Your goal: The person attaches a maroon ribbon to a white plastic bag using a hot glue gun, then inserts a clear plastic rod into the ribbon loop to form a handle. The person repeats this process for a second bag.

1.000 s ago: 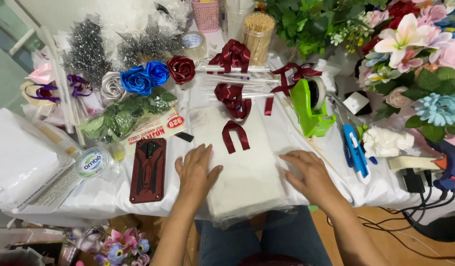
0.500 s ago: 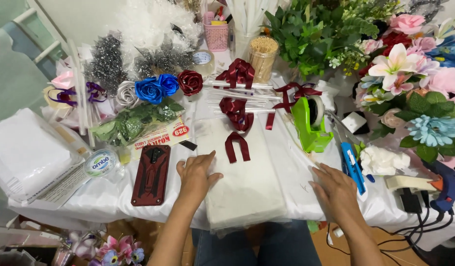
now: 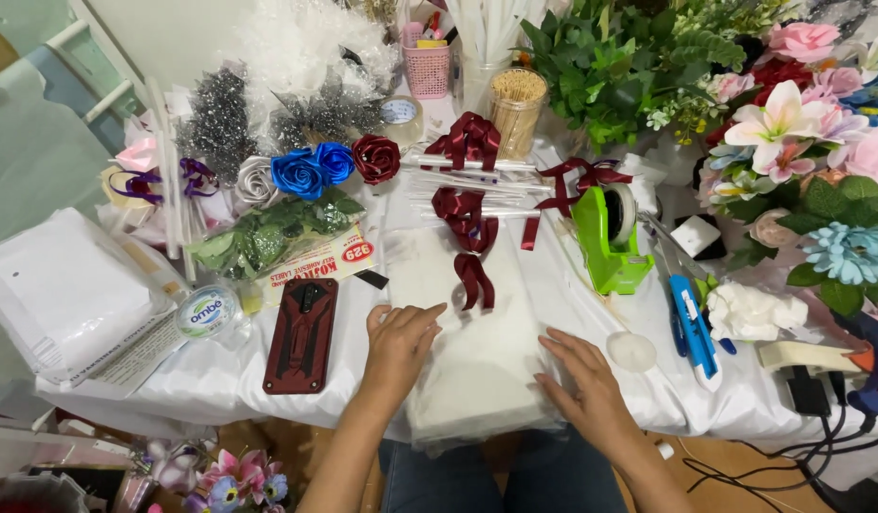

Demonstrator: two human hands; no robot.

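Both hands, left hand (image 3: 401, 340) and right hand (image 3: 580, 380), are lying open, pressing the white folded wrapping sheet (image 3: 472, 366) flat; the dark red satin ribbon bow (image 3: 467, 249) above it is sitting loose, unattached.

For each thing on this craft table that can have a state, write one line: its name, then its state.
left hand: open, flat on white sheet stack
right hand: open, flat on stack
phone in red case: face down
burgundy ribbon: looped, lying on stack
green tape dispenser: upright, loaded
jar of wooden sticks: upright, full
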